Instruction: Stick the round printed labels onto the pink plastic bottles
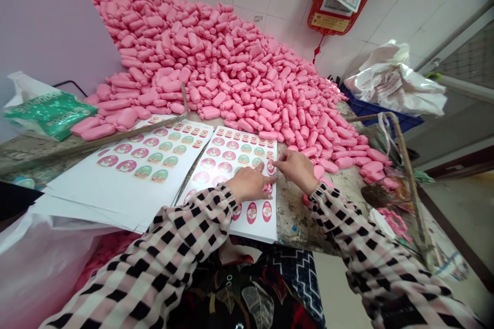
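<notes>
So, I'm using the sticker sheet (252,229) in front of the person as the landmark. Far left of it there's a green and white bag (50,110), then a long thin bar (116,136) lying across the top part of a paper stack (96,198), which has stickers too and sits just left of the sheet. Behind the sheet there's a massive pile of pink bottles (208,61), spilling round past its right side.

The left hand (249,183) is on the sheet, toward its right edge, fingers bent. There's something pink by the fingertips, but honestly I can't tell if that hand is gripping it. The right hand (295,167) comes in from the sheet's right, over the table (299,216), with thumb and finger pinched on a sticker (270,168) at the sheet's right edge.

Way up behind the sheet and to its right is a red wall hanging (334,10), and further right a white plastic bag (397,82) on a blue bin (405,119).
</notes>
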Action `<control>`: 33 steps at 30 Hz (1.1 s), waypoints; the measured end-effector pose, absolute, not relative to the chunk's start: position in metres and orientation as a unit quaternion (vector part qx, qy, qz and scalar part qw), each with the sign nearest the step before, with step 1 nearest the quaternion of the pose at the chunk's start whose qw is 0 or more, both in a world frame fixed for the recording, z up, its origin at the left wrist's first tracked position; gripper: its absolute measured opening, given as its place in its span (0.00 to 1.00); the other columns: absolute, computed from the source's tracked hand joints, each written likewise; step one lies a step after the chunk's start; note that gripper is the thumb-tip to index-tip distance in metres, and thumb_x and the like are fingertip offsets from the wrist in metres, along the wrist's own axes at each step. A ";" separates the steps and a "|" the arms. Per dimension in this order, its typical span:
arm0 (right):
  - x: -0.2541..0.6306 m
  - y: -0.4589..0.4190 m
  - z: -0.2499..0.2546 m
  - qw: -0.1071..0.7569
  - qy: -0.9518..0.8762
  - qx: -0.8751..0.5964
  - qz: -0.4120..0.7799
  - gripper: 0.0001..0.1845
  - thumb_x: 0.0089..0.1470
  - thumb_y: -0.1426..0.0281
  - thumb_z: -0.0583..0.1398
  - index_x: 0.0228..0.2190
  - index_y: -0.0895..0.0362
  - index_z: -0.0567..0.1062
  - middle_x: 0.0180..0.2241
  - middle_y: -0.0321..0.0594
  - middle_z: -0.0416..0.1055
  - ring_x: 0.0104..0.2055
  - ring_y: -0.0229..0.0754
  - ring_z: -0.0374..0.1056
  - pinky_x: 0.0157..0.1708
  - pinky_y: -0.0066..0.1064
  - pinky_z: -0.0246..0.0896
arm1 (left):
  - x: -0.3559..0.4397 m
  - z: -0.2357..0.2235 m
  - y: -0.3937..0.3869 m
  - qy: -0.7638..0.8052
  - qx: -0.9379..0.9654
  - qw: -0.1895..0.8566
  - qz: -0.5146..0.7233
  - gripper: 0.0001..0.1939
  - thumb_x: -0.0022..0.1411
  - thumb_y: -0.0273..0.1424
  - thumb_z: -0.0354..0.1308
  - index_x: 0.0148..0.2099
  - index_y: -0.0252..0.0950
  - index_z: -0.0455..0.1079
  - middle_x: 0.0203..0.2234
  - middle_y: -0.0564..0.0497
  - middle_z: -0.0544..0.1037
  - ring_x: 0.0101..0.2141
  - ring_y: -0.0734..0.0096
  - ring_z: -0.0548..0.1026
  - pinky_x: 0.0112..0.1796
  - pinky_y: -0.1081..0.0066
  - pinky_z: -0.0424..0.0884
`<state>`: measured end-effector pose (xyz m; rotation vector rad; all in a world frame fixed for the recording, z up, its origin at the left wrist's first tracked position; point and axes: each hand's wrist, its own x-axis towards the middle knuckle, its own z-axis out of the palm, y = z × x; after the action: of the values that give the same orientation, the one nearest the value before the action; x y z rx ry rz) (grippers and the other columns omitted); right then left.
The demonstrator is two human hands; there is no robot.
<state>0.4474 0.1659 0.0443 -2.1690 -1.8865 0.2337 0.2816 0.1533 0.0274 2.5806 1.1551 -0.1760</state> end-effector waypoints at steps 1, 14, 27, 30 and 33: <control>0.449 0.165 0.048 0.136 -0.646 -0.747 0.082 0.16 0.43 0.54 0.61 0.22 0.54 0.72 0.22 0.35 0.71 0.27 0.40 0.65 0.24 0.29 0.46 | 0.282 0.027 0.153 0.404 0.900 0.154 -0.061 0.30 0.54 0.53 0.50 0.59 0.60 0.55 0.61 0.49 0.52 0.47 0.51 0.69 0.44 0.57 0.64; 0.449 0.098 0.049 0.533 -0.520 -0.578 0.334 0.16 0.42 0.57 0.64 0.22 0.57 0.70 0.21 0.33 0.66 0.23 0.34 0.59 0.25 0.28 0.54 | 0.262 0.024 0.126 0.427 0.696 0.467 0.341 0.30 0.57 0.54 0.47 0.53 0.39 0.64 0.40 0.46 0.72 0.40 0.63 0.70 0.41 0.64 0.67; 0.410 0.065 0.043 0.469 -0.578 -0.559 0.365 0.14 0.44 0.59 0.64 0.23 0.58 0.73 0.22 0.35 0.70 0.23 0.35 0.62 0.23 0.27 0.56 | 0.270 0.034 0.097 0.263 0.174 0.867 0.386 0.29 0.58 0.52 0.47 0.48 0.32 0.68 0.22 0.50 0.71 0.21 0.74 0.70 0.22 0.74 0.69; 0.410 0.065 0.041 0.473 -0.574 -0.557 0.370 0.15 0.44 0.58 0.64 0.23 0.58 0.72 0.21 0.36 0.70 0.22 0.35 0.63 0.23 0.27 0.56 | 0.272 0.033 0.097 0.256 0.170 0.869 0.388 0.30 0.59 0.52 0.47 0.48 0.32 0.69 0.22 0.49 0.71 0.22 0.74 0.70 0.22 0.75 0.69; 0.409 0.064 0.040 0.472 -0.570 -0.558 0.376 0.15 0.44 0.58 0.64 0.23 0.57 0.72 0.21 0.36 0.72 0.23 0.36 0.65 0.24 0.27 0.59 | 0.274 0.032 0.097 0.244 0.169 0.870 0.393 0.30 0.59 0.52 0.47 0.48 0.31 0.69 0.22 0.49 0.71 0.21 0.74 0.70 0.21 0.74 0.69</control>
<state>0.4094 0.0641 0.0404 -1.3655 -1.3949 0.9193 0.2739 0.0970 0.0319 0.3543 0.5101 0.8223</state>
